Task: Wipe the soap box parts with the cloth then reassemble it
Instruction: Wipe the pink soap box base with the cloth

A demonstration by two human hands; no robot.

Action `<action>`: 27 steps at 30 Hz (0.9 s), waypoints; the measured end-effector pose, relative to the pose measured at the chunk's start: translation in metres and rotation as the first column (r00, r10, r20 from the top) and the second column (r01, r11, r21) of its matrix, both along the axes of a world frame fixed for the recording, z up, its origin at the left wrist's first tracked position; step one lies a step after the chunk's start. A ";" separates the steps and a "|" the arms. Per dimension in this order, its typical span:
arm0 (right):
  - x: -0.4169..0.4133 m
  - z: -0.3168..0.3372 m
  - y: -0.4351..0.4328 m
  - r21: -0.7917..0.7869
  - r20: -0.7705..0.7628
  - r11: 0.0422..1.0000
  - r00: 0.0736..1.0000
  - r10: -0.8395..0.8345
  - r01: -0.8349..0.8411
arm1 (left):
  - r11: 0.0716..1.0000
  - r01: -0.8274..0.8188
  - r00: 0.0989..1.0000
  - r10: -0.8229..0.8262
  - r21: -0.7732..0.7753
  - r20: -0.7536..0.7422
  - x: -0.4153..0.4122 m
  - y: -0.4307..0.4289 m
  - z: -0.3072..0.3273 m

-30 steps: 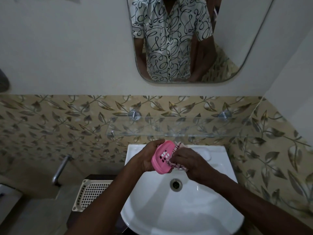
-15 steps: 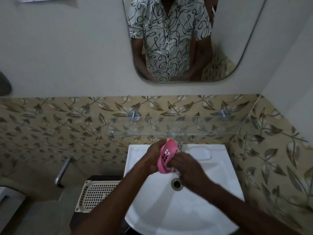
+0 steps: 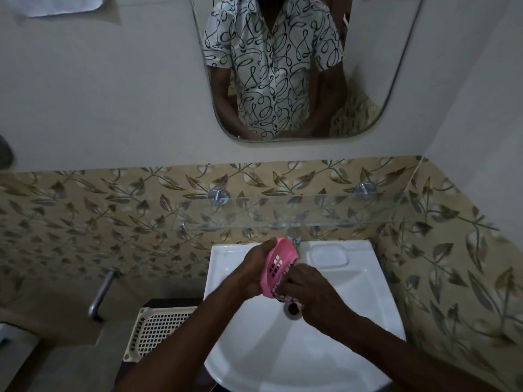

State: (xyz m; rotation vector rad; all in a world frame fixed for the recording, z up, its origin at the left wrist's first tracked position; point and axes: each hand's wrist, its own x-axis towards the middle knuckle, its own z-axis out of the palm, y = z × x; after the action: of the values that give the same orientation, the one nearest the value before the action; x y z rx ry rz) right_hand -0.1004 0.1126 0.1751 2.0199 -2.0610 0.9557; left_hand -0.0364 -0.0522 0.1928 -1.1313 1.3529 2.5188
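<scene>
My left hand (image 3: 252,268) grips a pink soap box part (image 3: 276,264) with drain holes, tilted on its edge above the white sink (image 3: 334,363). My right hand (image 3: 308,295) holds a checked pink-and-white cloth (image 3: 285,295) bunched against the part's lower right edge. Most of the cloth is hidden under my fingers. No other soap box part is visible.
A tap (image 3: 294,236) stands just behind the soap box part. A glass shelf (image 3: 297,210) runs above the sink, under a wall mirror (image 3: 297,66). A cream perforated basket (image 3: 158,329) sits left of the sink, with a metal pipe (image 3: 100,295) further left.
The pink part has turned more onto its edge in my left hand. My right hand with the cloth has slid down to its lower edge.
</scene>
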 end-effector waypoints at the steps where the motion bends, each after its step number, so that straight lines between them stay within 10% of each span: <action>1: 0.000 0.001 0.000 0.012 0.091 0.999 0.995 -0.049 0.048 | 1.000 -0.031 0.999 0.031 0.000 -0.012 -0.002 0.003 -0.001; 3: 0.011 0.007 -0.003 0.131 0.431 0.960 0.858 -0.280 0.248 | 0.991 -0.124 0.992 0.122 -0.048 -0.039 -0.005 0.015 -0.006; 6: 0.023 0.019 -0.017 0.287 0.877 0.915 0.306 -0.370 0.284 | 0.947 -0.251 0.964 0.226 -0.200 -0.142 0.003 0.033 -0.022; 8: 0.019 0.031 -0.021 0.268 0.963 0.933 -0.075 -0.258 0.239 | 0.903 -0.315 0.929 0.230 -0.291 -0.290 0.007 0.041 -0.030; 11: 0.008 0.043 -0.022 0.225 0.954 0.957 -0.239 -0.179 0.183 | 0.860 -0.357 0.882 0.181 -0.365 -0.435 0.006 0.047 -0.033; 14: 0.007 0.042 -0.022 0.097 0.994 0.984 -0.061 -0.089 0.148 | 0.832 -0.320 0.900 0.119 -0.453 -0.419 0.001 0.047 -0.029; 17: 0.003 0.034 -0.020 0.161 0.888 0.937 0.368 -0.274 0.310 | 0.876 -0.231 0.906 0.034 -0.424 -0.423 0.005 0.047 -0.032; 21: -0.004 0.018 -0.017 0.143 0.673 0.921 0.646 -0.360 0.364 | 0.984 -0.179 0.910 0.160 -0.014 -0.383 0.004 0.042 -0.032; 24: -0.013 0.002 -0.009 -0.038 0.236 0.986 0.960 -0.149 0.162 | 0.911 -0.033 0.978 0.113 0.412 -0.173 -0.005 0.006 -0.021; 27: -0.025 0.003 -0.004 -0.065 -0.159 0.996 0.986 0.045 -0.056 | 0.889 0.220 0.975 -0.210 0.403 -0.070 -0.004 -0.019 -0.004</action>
State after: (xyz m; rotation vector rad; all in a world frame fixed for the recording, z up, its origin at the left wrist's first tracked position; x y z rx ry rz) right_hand -0.1252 0.1089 0.1785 2.0497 -1.8785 0.8332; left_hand -0.0408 -0.0710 0.1888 -0.8183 0.8346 2.4897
